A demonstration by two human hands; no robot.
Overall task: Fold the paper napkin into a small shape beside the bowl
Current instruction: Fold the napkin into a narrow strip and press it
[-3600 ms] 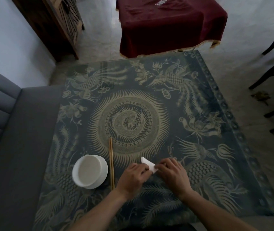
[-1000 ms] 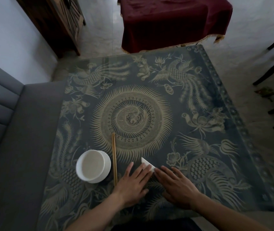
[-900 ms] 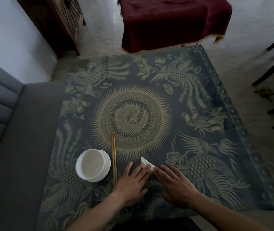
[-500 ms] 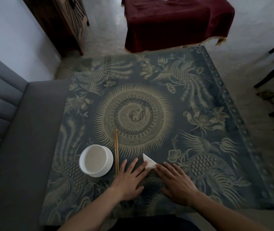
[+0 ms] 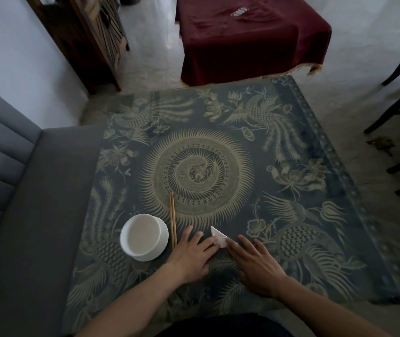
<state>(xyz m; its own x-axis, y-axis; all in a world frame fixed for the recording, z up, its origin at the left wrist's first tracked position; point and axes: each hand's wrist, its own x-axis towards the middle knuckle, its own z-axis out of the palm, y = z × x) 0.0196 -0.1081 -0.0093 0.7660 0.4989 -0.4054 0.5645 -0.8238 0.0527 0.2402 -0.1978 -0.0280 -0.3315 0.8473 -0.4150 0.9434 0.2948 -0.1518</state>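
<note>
Left hand (image 5: 194, 255) and right hand (image 5: 255, 263) lie flat, fingers spread, fingertips touching the folded white napkin (image 5: 219, 236). Bowl (image 5: 143, 237) and chopsticks (image 5: 172, 220) sit just left. No writing legible.

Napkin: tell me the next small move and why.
Probably run the fingertips along the napkin to sharpen its crease. Both the left hand and right hand lie flat with straight fingers pressing its near edge, its pointed tip free, right of the chopsticks and bowl.

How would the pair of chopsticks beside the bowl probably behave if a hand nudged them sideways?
The chopsticks look thin and rigid, so they would likely slide or roll, perhaps separately. The white bowl sits close on their left and would probably stop them.
</note>
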